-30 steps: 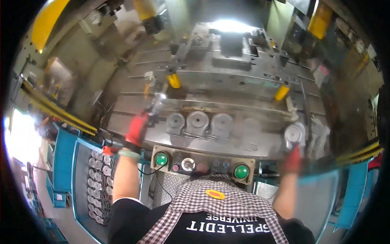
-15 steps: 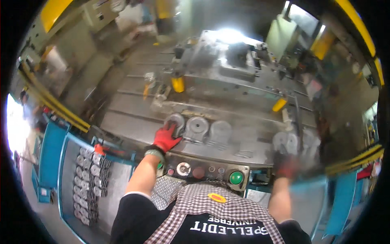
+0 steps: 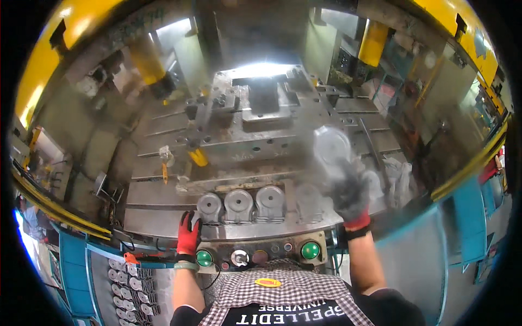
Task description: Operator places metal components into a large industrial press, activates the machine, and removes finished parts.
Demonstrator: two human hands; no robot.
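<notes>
My right hand [image 3: 350, 201], in a red glove with a dark palm, is smeared by motion. It grips a round stamped metal part [image 3: 331, 144], raised above the press bed. On the bed's front edge, several like grey parts with a centre hole stand in a row: a left stack [image 3: 209, 207], a middle stack [image 3: 238, 205] and a right stack [image 3: 270, 202]. My left hand [image 3: 190, 231], gloved in red with dark fingertips, is beside the left stack, fingers extended and nothing held. Whether its fingertips touch that stack I cannot tell.
A die block [image 3: 263, 122] sits farther back on the bed. A control panel [image 3: 283, 249] with green buttons lies between me and the bed. At lower left, a blue-edged bin [image 3: 163, 282] holds rows of similar parts. A crumpled pale cloth [image 3: 398, 176] lies at right.
My right hand has lifted a round metal part from the right end of the bed. My left hand has drawn back off the leftmost stack. The whole view has shifted.
</notes>
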